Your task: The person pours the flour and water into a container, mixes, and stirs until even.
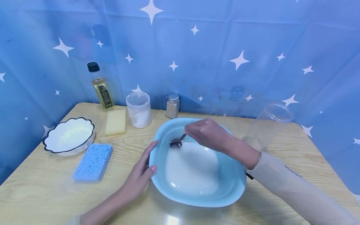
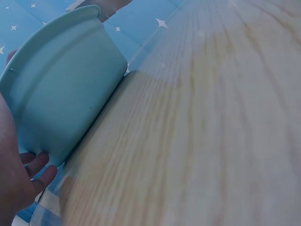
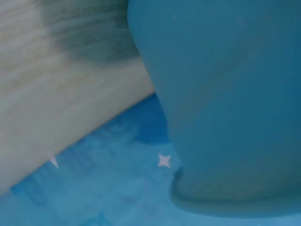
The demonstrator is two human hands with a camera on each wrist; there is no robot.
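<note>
The left hand steadies the near-left rim of the pale blue basin on the bench with straight fingers, while the right hand, its grip pinching a spoon over the basin's far side, seems mid-stir in the white liquid, which likely calls next for slow, level strokes.
</note>
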